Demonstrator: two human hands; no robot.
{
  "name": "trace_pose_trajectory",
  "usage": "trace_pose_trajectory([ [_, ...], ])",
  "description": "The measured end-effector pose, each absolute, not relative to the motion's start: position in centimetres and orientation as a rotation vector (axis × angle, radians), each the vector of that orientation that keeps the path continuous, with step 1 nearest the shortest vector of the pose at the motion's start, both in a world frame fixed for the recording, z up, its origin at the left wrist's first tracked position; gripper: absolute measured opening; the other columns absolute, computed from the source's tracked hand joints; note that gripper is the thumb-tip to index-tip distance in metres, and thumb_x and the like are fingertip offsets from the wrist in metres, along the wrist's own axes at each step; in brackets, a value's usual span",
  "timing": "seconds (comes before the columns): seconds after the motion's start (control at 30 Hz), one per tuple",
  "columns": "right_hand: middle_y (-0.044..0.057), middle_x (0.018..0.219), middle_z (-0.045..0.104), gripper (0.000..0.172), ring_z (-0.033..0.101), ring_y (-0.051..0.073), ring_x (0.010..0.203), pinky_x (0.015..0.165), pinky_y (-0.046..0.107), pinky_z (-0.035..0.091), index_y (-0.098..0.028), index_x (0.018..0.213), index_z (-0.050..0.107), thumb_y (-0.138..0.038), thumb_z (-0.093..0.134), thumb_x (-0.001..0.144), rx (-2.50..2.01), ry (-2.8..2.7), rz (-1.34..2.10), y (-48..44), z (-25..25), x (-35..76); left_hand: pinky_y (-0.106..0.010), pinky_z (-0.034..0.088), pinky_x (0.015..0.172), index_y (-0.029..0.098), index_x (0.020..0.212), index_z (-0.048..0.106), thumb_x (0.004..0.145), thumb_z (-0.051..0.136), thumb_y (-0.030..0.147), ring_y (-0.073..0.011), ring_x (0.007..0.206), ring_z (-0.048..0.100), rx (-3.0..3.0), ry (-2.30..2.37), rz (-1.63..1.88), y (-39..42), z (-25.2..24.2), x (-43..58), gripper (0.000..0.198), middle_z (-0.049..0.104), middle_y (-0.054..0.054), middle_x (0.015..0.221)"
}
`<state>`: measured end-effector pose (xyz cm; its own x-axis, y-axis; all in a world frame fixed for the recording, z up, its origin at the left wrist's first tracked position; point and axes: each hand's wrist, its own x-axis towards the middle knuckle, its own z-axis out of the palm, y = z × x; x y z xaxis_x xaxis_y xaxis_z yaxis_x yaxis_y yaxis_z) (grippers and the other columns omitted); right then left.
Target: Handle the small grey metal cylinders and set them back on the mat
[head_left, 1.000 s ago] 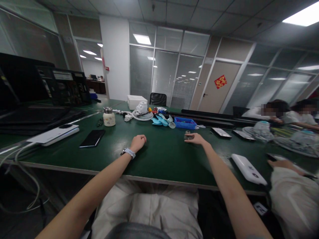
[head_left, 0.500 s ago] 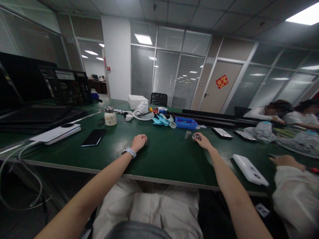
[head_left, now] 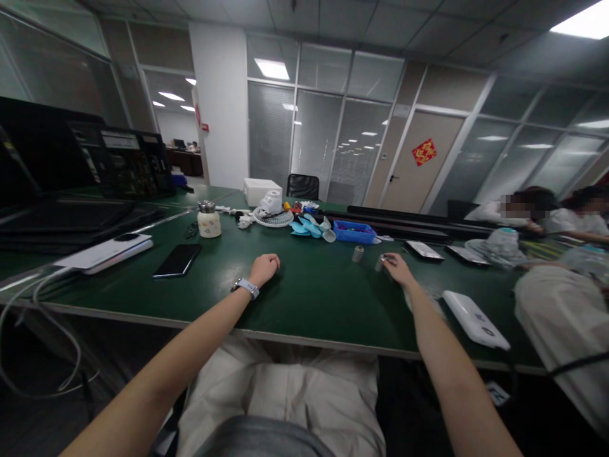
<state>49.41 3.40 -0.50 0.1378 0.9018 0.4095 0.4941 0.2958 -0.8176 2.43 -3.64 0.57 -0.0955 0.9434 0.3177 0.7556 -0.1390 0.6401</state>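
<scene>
My left hand (head_left: 265,270) rests on the green table, its fingers curled into a loose fist with nothing visible in it. A watch (head_left: 245,288) is strapped to that wrist. Further right, my right hand (head_left: 398,269) pinches a small grey metal cylinder (head_left: 379,263) at or just above the tabletop; blur hides its details. A similar small cylinder (head_left: 358,254) stands upright just to the left, apart from my fingers. Behind it are a blue basket (head_left: 354,232) with small parts inside, pale blue fan blades (head_left: 310,226) and a white fan body with its grille (head_left: 273,212).
On the left lie a black phone (head_left: 177,261) and a white box (head_left: 107,252), with a cream bottle (head_left: 209,219) behind. To the right are a white device (head_left: 474,319) and a co-worker's pale sleeve (head_left: 561,317). Long black bars (head_left: 404,222) line the back.
My right hand has shifted slightly right with the small metal cylinder, away from the standing one. My left hand stays put. The co-worker's hand at right has gone out of sight and the sleeve has risen.
</scene>
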Motion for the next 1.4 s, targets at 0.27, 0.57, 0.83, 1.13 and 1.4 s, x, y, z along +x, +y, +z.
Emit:
trace_pose_trajectory([
  [0.27,0.015,0.118,0.056,0.04,0.048,0.027,0.116,0.103,0.048,0.033,-0.015,0.115,0.054,-0.041,0.051,0.084,-1.27,-1.52,-0.417,-0.2,2.6,45.2,-0.025,0.037,0.061,0.022,0.062,0.064,0.072,0.04,0.018,-0.0161,0.067,0.056,1.935,1.856,1.068,-3.7,0.6,2.4,0.026,0.066,-0.001,0.07],
  [0.57,0.01,0.148,0.026,0.04,0.027,0.034,0.136,0.106,0.048,0.027,-0.03,0.121,0.061,-0.045,0.054,0.084,-1.855,-1.659,0.05,-1.4,0.2,33.6,-0.025,0.037,0.06,0.022,0.064,0.066,0.071,0.04,0.018,-0.0162,0.065,0.055,1.93,1.869,1.055,-3.6,0.5,2.4,0.027,0.065,-0.001,0.068],
  [0.83,0.012,0.147,0.031,0.061,0.031,0.031,0.134,0.107,0.046,0.023,-0.034,0.139,0.042,-0.061,0.045,0.085,-2.097,-1.742,0.139,1.2,1.1,34.5,-0.025,0.037,0.061,0.023,0.061,0.063,0.071,0.04,0.019,-0.0161,0.067,0.055,1.948,1.847,1.055,-3.4,0.3,2.4,0.026,0.064,-0.001,0.067],
  [1.13,0.01,0.135,0.04,0.054,0.039,0.027,0.128,0.104,0.042,0.028,-0.036,0.136,0.047,-0.059,0.045,0.086,-1.963,-1.998,0.223,-0.2,1.7,31.5,-0.025,0.038,0.062,0.022,0.063,0.064,0.072,0.04,0.019,-0.0159,0.066,0.055,1.96,1.853,1.009,-3.7,0.6,2.6,0.025,0.064,-0.001,0.068],
  [1.4,0.009,0.121,0.049,0.043,0.046,0.025,0.116,0.097,0.041,0.034,-0.035,0.13,0.053,-0.048,0.048,0.09,-1.346,-2.365,0.156,-5.1,0.5,22.2,-0.027,0.042,0.069,0.02,0.098,0.066,0.085,0.038,0.027,-0.0163,0.075,0.058,1.894,1.663,1.29,-4.1,0.8,3.0,0.032,0.066,-0.002,0.079],
])
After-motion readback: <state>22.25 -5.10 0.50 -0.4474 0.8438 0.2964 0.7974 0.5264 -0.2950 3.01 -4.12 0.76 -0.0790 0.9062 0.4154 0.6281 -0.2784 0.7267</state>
